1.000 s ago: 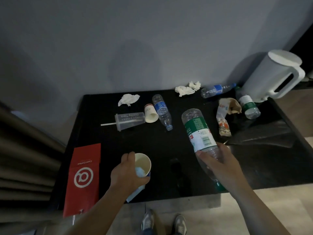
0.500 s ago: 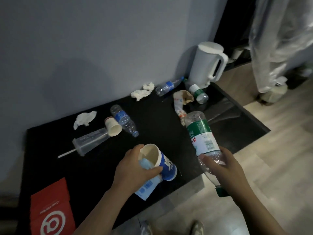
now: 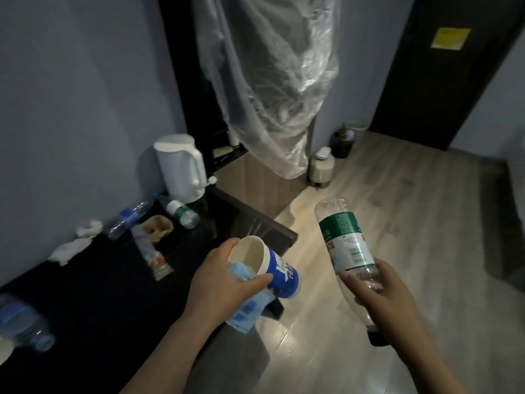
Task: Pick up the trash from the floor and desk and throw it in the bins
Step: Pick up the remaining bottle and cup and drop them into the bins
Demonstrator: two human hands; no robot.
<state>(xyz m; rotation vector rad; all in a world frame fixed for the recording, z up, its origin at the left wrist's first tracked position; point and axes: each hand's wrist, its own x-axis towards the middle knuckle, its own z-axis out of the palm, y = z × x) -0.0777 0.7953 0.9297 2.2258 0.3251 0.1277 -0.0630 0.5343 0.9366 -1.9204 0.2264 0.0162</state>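
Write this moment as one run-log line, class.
left hand: holds cup | right hand: holds bottle | desk: tissues lying | bin: ahead, not reached

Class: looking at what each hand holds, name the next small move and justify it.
Probably step toward the pale bin and dark bin across the floor: the left hand grips a cup, the right hand grips a bottle, so neither can pick up more.

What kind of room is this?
Probably a hotel room or small bedroom: a white kettle by a black desk, a plastic garment cover hanging nearby, small bins on the wood floor.
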